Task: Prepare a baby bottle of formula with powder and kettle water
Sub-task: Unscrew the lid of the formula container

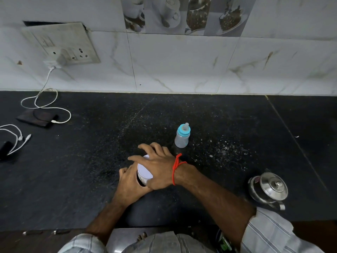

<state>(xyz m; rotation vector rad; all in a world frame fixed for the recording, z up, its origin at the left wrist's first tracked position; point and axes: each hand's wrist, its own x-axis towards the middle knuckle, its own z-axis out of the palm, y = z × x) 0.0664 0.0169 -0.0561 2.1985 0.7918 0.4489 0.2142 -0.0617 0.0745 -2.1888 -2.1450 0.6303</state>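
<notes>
We see the formula tin (144,172) on the counter (209,114) centre, left hand (129,185) at its 8 o'clock, right hand (158,167) on top. Baby bottle (182,136) upright at 1 o'clock, apart. Kettle (268,189) at 3 o'clock, well apart. Phone (37,118) and cables (45,99) at 10 o'clock.

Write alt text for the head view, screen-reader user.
Seen from above, a person's left hand grips the side of a white-lidded tin on a dark counter while the right hand spreads over its lid. A capped baby bottle stands just beyond; a steel kettle sits at right, chargers at left.
</notes>
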